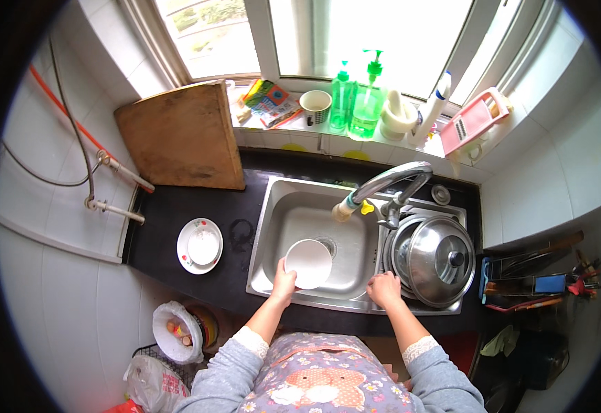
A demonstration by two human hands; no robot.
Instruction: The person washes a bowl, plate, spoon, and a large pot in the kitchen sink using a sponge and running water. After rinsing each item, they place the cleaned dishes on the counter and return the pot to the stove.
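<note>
My left hand [284,284] grips a white bowl [308,264] by its left edge. The bowl is over the front part of a stainless steel sink [300,217], partly covering the drain [327,247]. My right hand [384,289] is at the sink's front right, near the divider, its fingers curled. No object shows in that hand, but its palm side is hidden. Above the basin hangs the spout of a chrome faucet [390,178], ending in a cloth-like filter tip [340,212]. On the black counter at left, a small white dish [203,246] rests on a floral-rimmed plate [184,258].
Pots under a domed metal lid [437,273] fill the sink's right side. A wooden cutting board [181,137] leans at the back left. Green pump bottles [365,113], a cup [315,106] and a pink grater [468,126] line the windowsill. A lined bin [163,330] stands below left.
</note>
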